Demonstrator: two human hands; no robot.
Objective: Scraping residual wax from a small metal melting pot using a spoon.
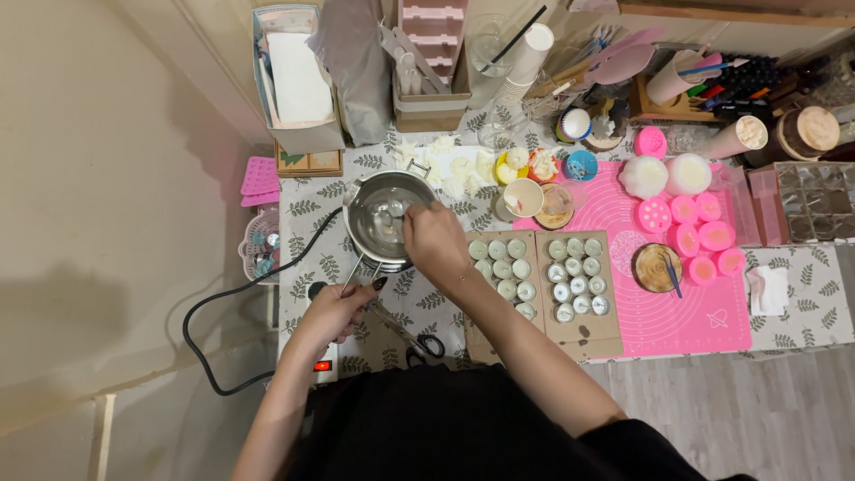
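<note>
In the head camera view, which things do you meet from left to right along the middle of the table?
Metal pot → right hand → cardboard tray of small tins → round wooden coaster → pink silicone moulds → white tissue.

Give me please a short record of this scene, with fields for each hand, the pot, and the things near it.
left hand: grips the black handle of the pot, at the table's near-left edge
right hand: over the pot's right rim, holding a small spoon-like tool that dips inside
pot: shiny metal, round, mostly empty, a little pale content at the bottom
cord: black, loops off the table's left side
scissors: lie flat, near the person's body
cardboard trays: two, right of the pot, filled with small round tins
pink mat: carries pink round moulds
</note>
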